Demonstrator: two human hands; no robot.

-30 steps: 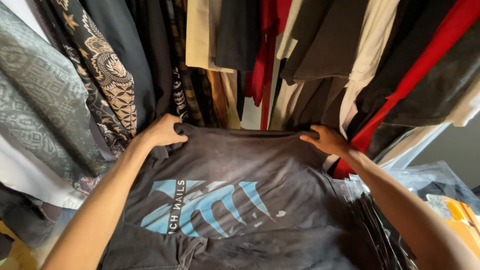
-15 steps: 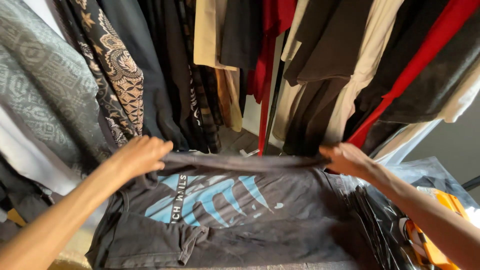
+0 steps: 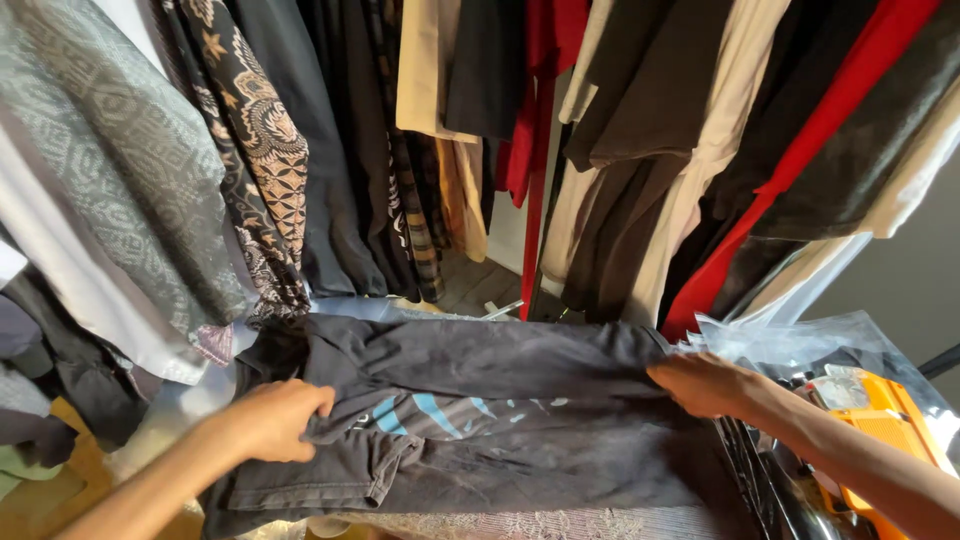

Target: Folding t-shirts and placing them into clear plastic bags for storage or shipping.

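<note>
Below the hanging clothes [image 3: 300,150], the left hand [image 3: 270,420] pinches the folded edge of a dark T-shirt [image 3: 480,420] lying flat near the person, while the right hand [image 3: 705,385] grips its other side, keeping the fold taut beside plastic bags [image 3: 850,350].

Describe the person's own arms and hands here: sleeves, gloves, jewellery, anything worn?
Both forearms are bare with no sleeves in view. The left hand and right hand wear no gloves, and no rings, watch or bracelets show on either wrist.
</note>
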